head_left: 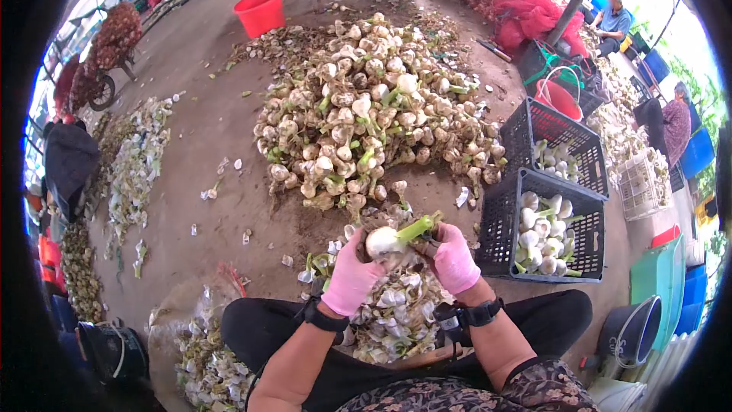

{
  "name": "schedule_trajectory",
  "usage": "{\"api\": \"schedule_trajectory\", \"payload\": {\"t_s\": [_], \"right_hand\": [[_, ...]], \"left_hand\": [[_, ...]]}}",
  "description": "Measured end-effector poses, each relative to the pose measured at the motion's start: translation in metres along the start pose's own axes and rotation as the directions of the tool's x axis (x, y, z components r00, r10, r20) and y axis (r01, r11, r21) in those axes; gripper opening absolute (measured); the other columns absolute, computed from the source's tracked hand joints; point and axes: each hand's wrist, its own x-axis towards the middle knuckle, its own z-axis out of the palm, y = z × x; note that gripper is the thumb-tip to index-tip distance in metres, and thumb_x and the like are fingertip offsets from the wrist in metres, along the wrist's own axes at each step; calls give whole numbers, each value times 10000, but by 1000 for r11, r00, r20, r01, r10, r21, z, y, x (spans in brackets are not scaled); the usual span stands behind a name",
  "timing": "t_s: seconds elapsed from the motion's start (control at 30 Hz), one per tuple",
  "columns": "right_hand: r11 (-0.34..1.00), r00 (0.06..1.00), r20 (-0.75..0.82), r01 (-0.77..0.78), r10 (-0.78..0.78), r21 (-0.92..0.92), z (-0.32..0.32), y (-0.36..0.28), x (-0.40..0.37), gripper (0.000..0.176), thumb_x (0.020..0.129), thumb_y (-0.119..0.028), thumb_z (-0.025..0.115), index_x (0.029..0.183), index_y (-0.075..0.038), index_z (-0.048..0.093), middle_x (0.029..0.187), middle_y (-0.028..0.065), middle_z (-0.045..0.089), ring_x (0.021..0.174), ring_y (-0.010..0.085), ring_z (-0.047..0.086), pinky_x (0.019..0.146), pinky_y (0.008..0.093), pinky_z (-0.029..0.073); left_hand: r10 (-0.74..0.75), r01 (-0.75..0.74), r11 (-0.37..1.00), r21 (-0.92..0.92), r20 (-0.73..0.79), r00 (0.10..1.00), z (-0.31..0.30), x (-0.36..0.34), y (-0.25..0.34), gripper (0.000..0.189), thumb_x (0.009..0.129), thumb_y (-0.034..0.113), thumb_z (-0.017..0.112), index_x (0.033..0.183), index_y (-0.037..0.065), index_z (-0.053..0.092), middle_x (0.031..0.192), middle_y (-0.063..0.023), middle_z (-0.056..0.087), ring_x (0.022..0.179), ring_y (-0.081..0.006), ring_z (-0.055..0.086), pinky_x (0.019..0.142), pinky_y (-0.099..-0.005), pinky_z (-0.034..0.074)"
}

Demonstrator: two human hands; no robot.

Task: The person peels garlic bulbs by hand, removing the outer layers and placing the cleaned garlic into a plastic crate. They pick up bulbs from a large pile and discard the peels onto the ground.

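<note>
Both hands [402, 265] hold garlic bulb [381, 242], stem pointing up-right.

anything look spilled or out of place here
Nothing looks damaged. Peeled skins lie heaped between the person's knees, and more scraps are strewn off to the left. That litter is the only mess; cleaned bulbs sit inside the black crates.

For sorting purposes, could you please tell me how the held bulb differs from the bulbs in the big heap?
The held bulb looks clean and white; the heap bulbs are mostly dull and soil-stained. The held bulb sits gripped in the left hand; the heap bulbs lie loose on the ground. Both have green stalks.
</note>
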Motion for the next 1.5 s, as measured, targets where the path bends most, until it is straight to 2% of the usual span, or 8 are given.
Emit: {"api": "schedule_trajectory", "payload": {"t_s": [0.1, 0.27, 0.33, 0.6, 1.0, 1.07, 1.37, 1.5], "right_hand": [[957, 978, -32, 196, -207, -214, -12, 19, 18, 121, 812, 11, 607, 929, 24, 635, 871, 69, 682, 739, 134, 621, 670, 283, 494], [699, 892, -133, 238, -432, -674, -31, 39, 50, 223, 704, 27, 612, 926, 33, 626, 851, 197, 656, 755, 283, 649, 683, 342, 488], [527, 855, -116, 199, -506, -826, -41, 46, 61, 259, 725, 21, 605, 984, 22, 615, 904, 187, 648, 868, 267, 638, 756, 347, 486], [842, 945, 232, 314, -232, -438, -39, -18, -4, 547, 714, -1, 719, 1234, -24, 553, 1195, 103, 539, 1093, 203, 565, 927, 295, 459], [590, 907, 226, 405, -355, -698, -19, -29, -18, 349, 692, -52, 761, 1030, -35, 675, 818, 124, 643, 752, 214, 648, 688, 293, 501], [510, 887, 204, 412, -414, -756, -11, -31, -19, 320, 661, -34, 749, 971, -27, 666, 798, 135, 621, 700, 249, 626, 647, 315, 492], [522, 882, 252, 444, -399, -728, -13, -37, -8, 314, 593, 59, 622, 894, -22, 590, 805, 147, 595, 740, 325, 618, 644, 343, 483], [479, 883, 280, 444, -376, -757, -13, -33, 5, 300, 609, 31, 633, 900, -30, 593, 820, 161, 593, 776, 361, 610, 667, 367, 483]], "left_hand": [[-248, 265, 948, -176, 112, 962, -4, -4, 13, 641, 771, -1, 724, 1331, 12, 413, 1180, -70, 584, 1070, -140, 559, 946, -278, 441], [-120, 123, 992, -2, 198, 973, 0, -9, 9, 652, 774, 13, 732, 1336, 18, 403, 1208, -50, 570, 1111, -138, 536, 964, -286, 431], [-172, 230, 950, -212, 259, 951, 2, -10, 5, 651, 777, 29, 735, 1338, 19, 404, 1229, -53, 559, 1122, -141, 532, 982, -296, 419], [-99, 135, 979, -156, 220, 970, 3, -7, 4, 706, 717, 29, 779, 1329, 20, 428, 1240, -63, 558, 1139, -158, 530, 996, -298, 406], [-155, 207, 961, -186, 261, 953, 0, -11, 3, 601, 817, 86, 713, 1335, 18, 417, 1208, -82, 566, 1102, -172, 550, 968, -315, 443], [-217, 335, 819, -466, 290, 932, 0, -11, -1, 596, 832, 96, 695, 1343, 12, 401, 1219, -92, 557, 1112, -202, 554, 971, -343, 455], [-358, 537, 503, -677, 402, 843, -9, -14, 7, 494, 883, 32, 577, 1342, 14, 396, 1260, -135, 534, 1144, -255, 550, 988, -383, 456], [-278, 377, 896, -235, 364, 889, -15, -15, -12, 433, 907, 67, 525, 1324, 13, 423, 1260, -141, 538, 1154, -253, 545, 1004, -376, 440]]}}
